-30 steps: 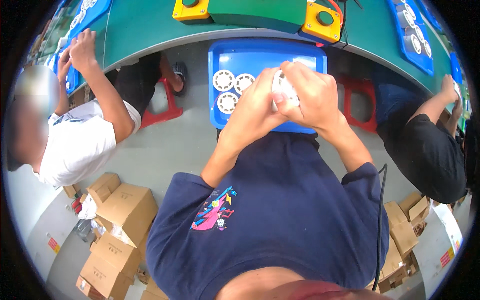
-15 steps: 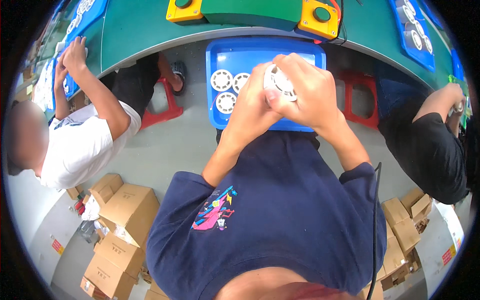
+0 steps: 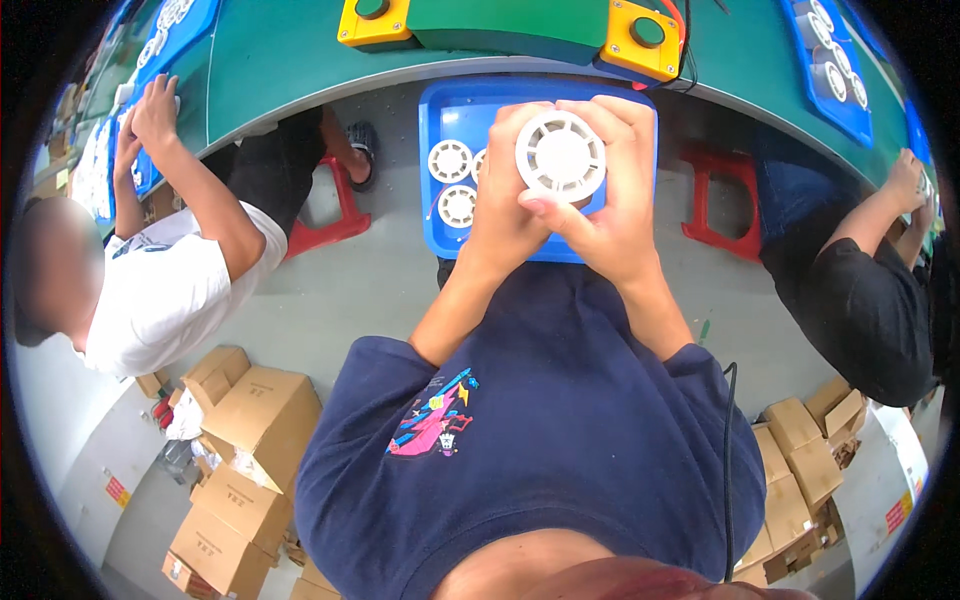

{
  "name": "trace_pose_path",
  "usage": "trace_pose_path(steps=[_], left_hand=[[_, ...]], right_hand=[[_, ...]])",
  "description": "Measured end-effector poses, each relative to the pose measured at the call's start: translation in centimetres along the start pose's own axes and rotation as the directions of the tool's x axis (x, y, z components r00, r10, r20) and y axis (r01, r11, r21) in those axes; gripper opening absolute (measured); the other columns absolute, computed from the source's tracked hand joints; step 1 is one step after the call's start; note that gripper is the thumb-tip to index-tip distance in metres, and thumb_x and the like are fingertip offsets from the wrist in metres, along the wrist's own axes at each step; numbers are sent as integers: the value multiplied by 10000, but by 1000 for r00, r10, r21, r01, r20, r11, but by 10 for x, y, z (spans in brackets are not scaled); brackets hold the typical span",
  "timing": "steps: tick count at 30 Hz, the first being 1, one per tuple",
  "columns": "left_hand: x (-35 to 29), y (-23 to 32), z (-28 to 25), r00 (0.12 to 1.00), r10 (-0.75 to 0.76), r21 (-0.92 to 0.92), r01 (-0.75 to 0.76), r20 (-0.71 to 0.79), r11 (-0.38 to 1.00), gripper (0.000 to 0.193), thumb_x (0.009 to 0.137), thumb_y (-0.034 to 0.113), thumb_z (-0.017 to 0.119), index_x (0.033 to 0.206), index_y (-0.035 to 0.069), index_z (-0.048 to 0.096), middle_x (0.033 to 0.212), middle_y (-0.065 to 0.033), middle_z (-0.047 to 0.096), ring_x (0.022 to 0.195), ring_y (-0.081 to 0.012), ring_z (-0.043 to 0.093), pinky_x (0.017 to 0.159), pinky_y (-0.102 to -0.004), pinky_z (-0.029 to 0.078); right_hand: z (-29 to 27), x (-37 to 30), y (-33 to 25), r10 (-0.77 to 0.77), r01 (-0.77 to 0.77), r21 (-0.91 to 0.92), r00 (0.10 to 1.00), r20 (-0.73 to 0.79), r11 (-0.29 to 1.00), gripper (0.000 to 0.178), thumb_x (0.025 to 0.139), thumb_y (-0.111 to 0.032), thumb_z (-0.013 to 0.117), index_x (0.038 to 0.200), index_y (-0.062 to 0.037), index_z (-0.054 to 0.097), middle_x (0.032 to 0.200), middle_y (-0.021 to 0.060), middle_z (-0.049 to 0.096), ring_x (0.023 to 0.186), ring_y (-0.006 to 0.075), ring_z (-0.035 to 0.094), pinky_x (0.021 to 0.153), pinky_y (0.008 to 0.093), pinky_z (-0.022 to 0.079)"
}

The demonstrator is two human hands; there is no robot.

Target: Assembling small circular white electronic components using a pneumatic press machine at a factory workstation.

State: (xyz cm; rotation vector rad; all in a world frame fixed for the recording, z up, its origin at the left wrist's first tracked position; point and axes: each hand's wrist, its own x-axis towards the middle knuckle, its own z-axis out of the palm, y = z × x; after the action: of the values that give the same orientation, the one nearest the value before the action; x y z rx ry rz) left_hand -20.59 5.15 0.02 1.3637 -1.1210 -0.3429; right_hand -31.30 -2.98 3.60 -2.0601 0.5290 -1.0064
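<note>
Both hands are wrapped round a white round plastic part (image 3: pixel 561 155) with a slotted ring on its face, held above the blue tray (image 3: pixel 475 107). The slotted face is turned up towards me. My left hand (image 3: pixel 500 205) closes on its left side, and my right hand (image 3: pixel 626 190) grips the right side with the thumb below the rim. In the tray, left of my hands, lie similar white slotted parts (image 3: pixel 450 160), one partly hidden behind my left hand.
Beyond the tray runs a green table (image 3: pixel 290 60) with a green and yellow box with push buttons (image 3: pixel 647 32). Seated co-workers are at left (image 3: pixel 190 270) and right (image 3: pixel 850 310). Red stools (image 3: pixel 722 205) and cardboard boxes (image 3: pixel 262 415) stand on the floor.
The white part has turned so its slotted face shows fully. My right fingers have shifted from over it to its right side. The co-worker at right has moved their hands.
</note>
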Motion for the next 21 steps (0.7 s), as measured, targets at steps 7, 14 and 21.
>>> trace_pose_path(steps=[7, 14, 21], left_hand=[[-3, -3, 6, 1000, -31, -17, 31, -6, 999, 684, 809, 163, 819, 1357, -5, 446, 1265, -204, 553, 1153, -376, 584, 967, -437, 496], [-10, 5, 12, 994, -78, 4, 78, -80, 997, 693, 789, 125, 826, 1354, -6, 447, 1243, -198, 553, 1131, -356, 585, 953, -425, 494], [-7, 0, 5, 994, -67, 21, 69, -82, 997, 776, 722, 95, 880, 1360, -3, 447, 1231, -191, 570, 1111, -345, 600, 946, -413, 502]], right_hand=[[3, -3, 8, -47, 47, -14, 999, 13, 999, 776, 768, -406, 855, 1334, 16, 534, 1251, 204, 498, 1154, 371, 501, 1012, 446, 442], [11, -4, 6, -26, 27, 14, 997, -66, 1000, 752, 780, -444, 833, 1297, 28, 558, 1225, 194, 518, 1143, 346, 520, 986, 423, 456], [4, 5, -7, -25, 23, -48, 999, -41, 999, 673, 722, -325, 894, 1236, 25, 637, 1178, 165, 578, 1096, 309, 586, 922, 397, 508]])
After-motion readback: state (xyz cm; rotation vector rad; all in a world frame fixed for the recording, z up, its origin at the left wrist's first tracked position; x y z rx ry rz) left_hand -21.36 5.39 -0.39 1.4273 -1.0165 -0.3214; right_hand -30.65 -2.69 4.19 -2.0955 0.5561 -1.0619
